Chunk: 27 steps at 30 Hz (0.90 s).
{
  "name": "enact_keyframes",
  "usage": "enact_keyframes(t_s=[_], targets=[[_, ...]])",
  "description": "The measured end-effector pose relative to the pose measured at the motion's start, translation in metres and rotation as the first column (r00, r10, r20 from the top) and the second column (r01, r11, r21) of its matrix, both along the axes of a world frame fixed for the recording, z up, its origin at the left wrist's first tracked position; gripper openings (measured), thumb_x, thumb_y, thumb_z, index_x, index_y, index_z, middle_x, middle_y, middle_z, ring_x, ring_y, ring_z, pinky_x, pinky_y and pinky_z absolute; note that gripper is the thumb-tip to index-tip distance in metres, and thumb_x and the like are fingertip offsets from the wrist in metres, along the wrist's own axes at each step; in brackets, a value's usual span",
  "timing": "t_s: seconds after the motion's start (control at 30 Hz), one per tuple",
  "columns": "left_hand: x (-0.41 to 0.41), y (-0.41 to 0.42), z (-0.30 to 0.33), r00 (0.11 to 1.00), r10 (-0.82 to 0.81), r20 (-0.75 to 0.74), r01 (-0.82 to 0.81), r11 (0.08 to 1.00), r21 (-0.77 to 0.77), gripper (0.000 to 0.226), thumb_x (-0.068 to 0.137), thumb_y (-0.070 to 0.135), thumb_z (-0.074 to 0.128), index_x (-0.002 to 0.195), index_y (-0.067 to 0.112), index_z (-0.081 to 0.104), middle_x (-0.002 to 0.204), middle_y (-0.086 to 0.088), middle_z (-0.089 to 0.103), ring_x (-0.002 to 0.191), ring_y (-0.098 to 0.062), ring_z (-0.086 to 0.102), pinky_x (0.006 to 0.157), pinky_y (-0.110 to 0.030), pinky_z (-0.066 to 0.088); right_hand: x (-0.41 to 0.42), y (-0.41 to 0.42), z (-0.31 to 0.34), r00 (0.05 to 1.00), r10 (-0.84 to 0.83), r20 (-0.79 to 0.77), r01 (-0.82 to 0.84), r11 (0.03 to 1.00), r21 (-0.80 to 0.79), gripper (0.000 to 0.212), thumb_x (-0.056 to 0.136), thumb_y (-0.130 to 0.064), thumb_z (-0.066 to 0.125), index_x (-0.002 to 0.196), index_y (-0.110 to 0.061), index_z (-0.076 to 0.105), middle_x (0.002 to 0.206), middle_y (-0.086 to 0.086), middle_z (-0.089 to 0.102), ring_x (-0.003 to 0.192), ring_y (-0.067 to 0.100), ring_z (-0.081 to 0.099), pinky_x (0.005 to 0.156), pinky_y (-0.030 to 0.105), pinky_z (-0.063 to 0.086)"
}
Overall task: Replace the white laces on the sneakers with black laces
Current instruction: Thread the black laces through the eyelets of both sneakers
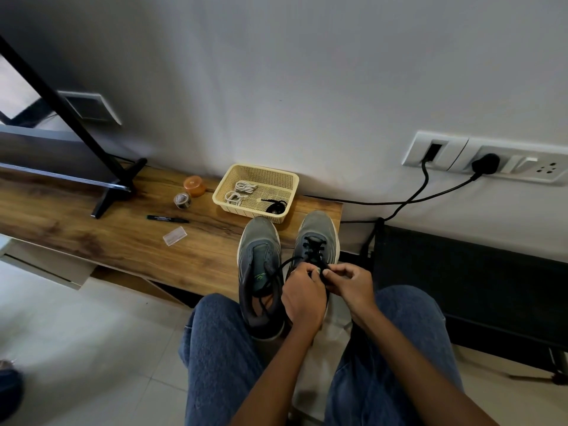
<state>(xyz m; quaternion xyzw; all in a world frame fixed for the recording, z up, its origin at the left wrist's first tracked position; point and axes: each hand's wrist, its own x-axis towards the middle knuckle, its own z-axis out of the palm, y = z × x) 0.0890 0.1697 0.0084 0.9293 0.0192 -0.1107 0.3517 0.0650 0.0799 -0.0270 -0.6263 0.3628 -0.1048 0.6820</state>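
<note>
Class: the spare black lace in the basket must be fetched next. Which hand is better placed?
Left hand: the basket and left shoe lie on its side.

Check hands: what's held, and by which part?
Both hands, left hand and right hand, pinch the black lace near its ends, over the top eyelets of the right sneaker.

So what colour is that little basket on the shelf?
Pale yellow; the basket is perforated plastic, seen in the head view, the only one.
</note>
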Motion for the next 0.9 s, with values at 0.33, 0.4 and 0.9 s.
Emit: enact_keyframes(t_s=[0.33,0.4,0.9], targets=[[-0.002,0.001,-0.002,1.0,0.021,0.0,-0.021,0.999,-0.029,0.016,0.097,0.03,0.049,0.103,0.028,0.064,0.097,0.004,0.069,0.09,-0.018,0.063,0.072,-0.032,0.049,-0.001,0.003,0.0,0.999,-0.038,-0.012,0.038,0.999,0.008,0.008,0.084,-0.004,0.07,0.082,-0.012,0.069,0.081,0.009,0.069,0.073,0.015,0.066,0.063,0.025,0.057],[-0.002,0.001,-0.002,1.0,0.021,0.0,-0.021,0.999,-0.03,0.016,0.097,0.03,0.049,0.103,0.028,0.064,0.097,0.004,0.069,0.09,-0.018,0.063,0.073,-0.032,0.05,-0.001,0.003,0.0,0.999,-0.039,-0.009,0.039,0.999,0.011,0.008,0.084,-0.004,0.07,0.082,-0.012,0.069,0.081,0.009,0.069,0.074,0.016,0.066,0.064,0.027,0.057],[0.008,0.001,-0.002,0.997,-0.074,0.034,0.073,0.997,0.034,0.018,0.098,0.029,0.05,0.098,0.024,0.067,0.092,0.002,0.07,0.086,-0.017,0.064,0.067,-0.027,0.042,0.002,-0.005,0.003,0.987,0.152,-0.05,-0.16,0.961,-0.226,0.01,0.081,-0.006,0.072,0.078,-0.016,0.07,0.08,0.006,0.07,0.08,0.02,0.068,0.075,0.041,0.058]])
